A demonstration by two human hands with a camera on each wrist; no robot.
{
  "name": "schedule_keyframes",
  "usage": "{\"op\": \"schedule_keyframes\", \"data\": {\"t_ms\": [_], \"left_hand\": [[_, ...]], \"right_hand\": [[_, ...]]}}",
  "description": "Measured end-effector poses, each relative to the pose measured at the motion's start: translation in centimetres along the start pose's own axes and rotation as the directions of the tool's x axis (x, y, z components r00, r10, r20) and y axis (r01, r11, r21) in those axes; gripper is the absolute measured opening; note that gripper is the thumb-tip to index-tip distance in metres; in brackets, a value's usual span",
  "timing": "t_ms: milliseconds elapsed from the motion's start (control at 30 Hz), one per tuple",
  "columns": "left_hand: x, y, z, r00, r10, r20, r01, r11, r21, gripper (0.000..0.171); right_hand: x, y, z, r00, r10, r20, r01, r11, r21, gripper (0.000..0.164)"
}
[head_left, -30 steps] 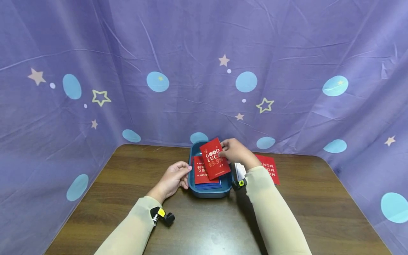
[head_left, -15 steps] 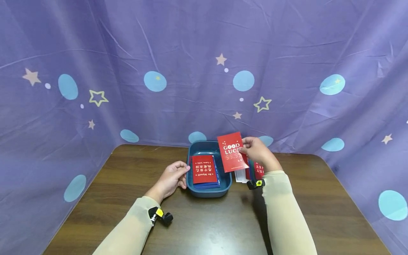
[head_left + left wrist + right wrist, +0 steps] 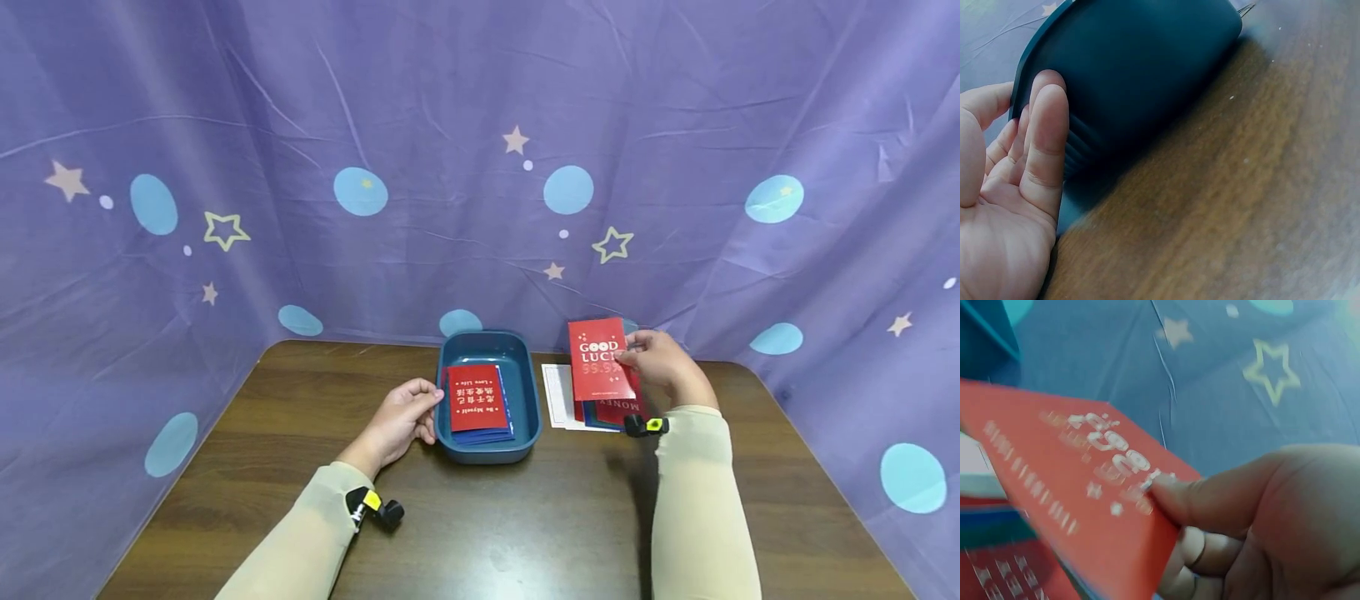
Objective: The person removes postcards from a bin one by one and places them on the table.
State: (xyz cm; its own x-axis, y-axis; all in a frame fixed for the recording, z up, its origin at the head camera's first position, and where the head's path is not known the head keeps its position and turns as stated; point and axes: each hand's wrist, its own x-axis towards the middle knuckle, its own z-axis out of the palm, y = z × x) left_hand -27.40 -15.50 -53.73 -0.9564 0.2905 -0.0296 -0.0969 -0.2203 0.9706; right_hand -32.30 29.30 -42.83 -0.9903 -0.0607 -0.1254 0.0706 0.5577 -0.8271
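A dark teal plastic tray (image 3: pixel 487 454) stands on the table, a small stack of red and blue envelopes inside, with a red envelope printed in Chinese (image 3: pixel 477 398) on top. My left hand (image 3: pixel 401 421) pinches its left rim; in the left wrist view, the fingers (image 3: pixel 1047 131) lie against the outer wall. My right hand (image 3: pixel 663 362) pinches a red "GOOD LUCK" envelope (image 3: pixel 600 367) by its right edge, thumb on the printed face. That envelope is held over a pile of white, blue and red envelopes right of the tray, including a red "MONEY" one (image 3: pixel 626 408), and partly hides them.
The white piece (image 3: pixel 557 396) of the pile lies close to the tray's right side. A brown wooden table (image 3: pixel 495 533) carries everything. A purple curtain (image 3: pixel 450 275) with stars and dots hangs right behind the table's back edge.
My right hand has carried the "GOOD LUCK" envelope out from over the tray to the right, above the pile. The left hand has stayed on the tray's rim.
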Motion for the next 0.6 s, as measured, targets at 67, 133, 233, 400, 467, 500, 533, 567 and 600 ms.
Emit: {"op": "schedule_keyframes", "data": {"t_ms": [67, 133, 233, 400, 467, 500, 533, 567, 600], "left_hand": [[0.0, 0.0, 0.0, 1.000, 0.002, 0.001, -0.002, 1.000, -0.001, 0.008], [0.0, 0.0, 0.1, 1.000, 0.004, 0.004, -0.004, 1.000, 0.002, 0.008], [0.0, 0.0, 0.1, 1.000, 0.005, 0.007, -0.005, 1.000, 0.003, 0.008], [0.0, 0.1, 0.0, 1.000, 0.005, 0.003, -0.005, 1.000, 0.003, 0.009], [0.0, 0.1, 0.0, 1.000, 0.005, 0.003, -0.005, 1.000, 0.004, 0.009], [0.0, 0.1, 0.0, 1.000, 0.004, 0.004, -0.004, 1.000, 0.005, 0.009], [0.0, 0.1, 0.0, 1.000, 0.004, 0.005, -0.004, 1.000, 0.004, 0.009], [0.0, 0.1, 0.0, 1.000, 0.004, 0.004, -0.004, 1.000, 0.004, 0.009], [0.0, 0.1, 0.0, 1.000, 0.003, 0.004, -0.003, 1.000, 0.004, 0.009]], "right_hand": [[-0.1, 0.9, -0.6, 1.000, 0.020, 0.015, -0.020, 1.000, 0.004, 0.026], [-0.2, 1.9, -1.2, 0.998, 0.049, 0.031, -0.050, 0.998, 0.026, 0.026], [-0.3, 3.3, -1.8, 0.995, 0.073, 0.061, -0.077, 0.995, 0.061, 0.024], [-0.5, 5.4, -2.1, 0.984, 0.114, 0.137, -0.132, 0.983, 0.125, 0.021], [-0.4, 6.1, -2.1, 0.977, 0.138, 0.165, -0.163, 0.975, 0.150, 0.019], [-0.3, 6.5, -2.1, 0.974, 0.143, 0.178, -0.171, 0.973, 0.157, 0.019], [-0.2, 6.7, -2.0, 0.971, 0.153, 0.183, -0.183, 0.970, 0.161, 0.019], [-0.1, 6.9, -1.9, 0.970, 0.157, 0.187, -0.187, 0.970, 0.156, 0.020], [0.0, 7.1, -1.8, 0.969, 0.170, 0.181, -0.197, 0.970, 0.144, 0.020]]}}
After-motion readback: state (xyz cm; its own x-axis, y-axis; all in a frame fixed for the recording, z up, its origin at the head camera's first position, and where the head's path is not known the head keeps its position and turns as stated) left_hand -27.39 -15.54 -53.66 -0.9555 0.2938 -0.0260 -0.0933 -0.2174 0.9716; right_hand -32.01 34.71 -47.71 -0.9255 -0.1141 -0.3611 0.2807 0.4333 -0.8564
